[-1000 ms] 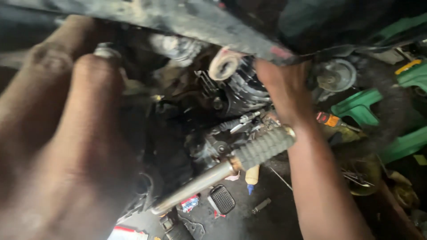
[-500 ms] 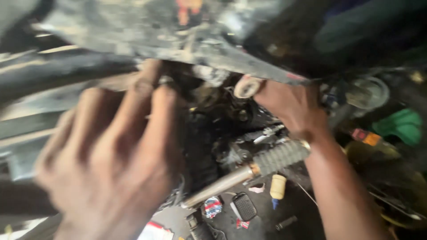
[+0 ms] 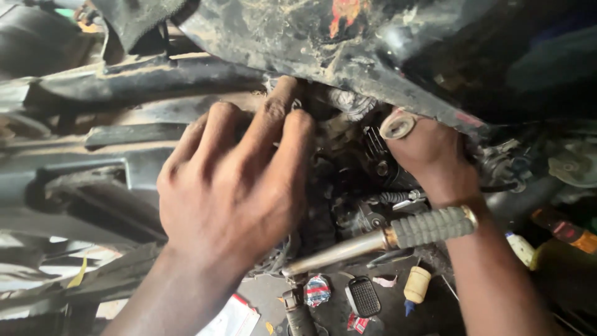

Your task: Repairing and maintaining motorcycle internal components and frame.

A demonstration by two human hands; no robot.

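The person's left hand (image 3: 233,186) reaches in under the grimy, mud-caked black body panel (image 3: 323,50) of a motorcycle, fingers (image 3: 273,118) spread and loosely curled, the tips pressed up against the dirty engine parts (image 3: 348,155) tucked beneath the panel; whether they pinch anything small there I cannot tell, since the tips are buried in shadow and grease. The right hand (image 3: 432,155) comes in from the other side, bent at the wrist and closed round something deep among the same dark engine parts, with a pale, worn ring-shaped piece (image 3: 398,124) sitting at the thumb, just under the panel's edge. Across that right forearm, in front of it, runs a metal foot peg with a ribbed grey rubber sleeve (image 3: 429,227), its bare steel shaft slanting down to the left. Below, on the dusty dark ground, lie a small black grid-faced pedal pad (image 3: 364,295), a little cream-coloured bottle with a blue tip (image 3: 415,287) and a crumpled red, white and blue wrapper (image 3: 317,289), all near one another. To the left, stacked dark plastic fairing pieces (image 3: 93,137) fill the view.
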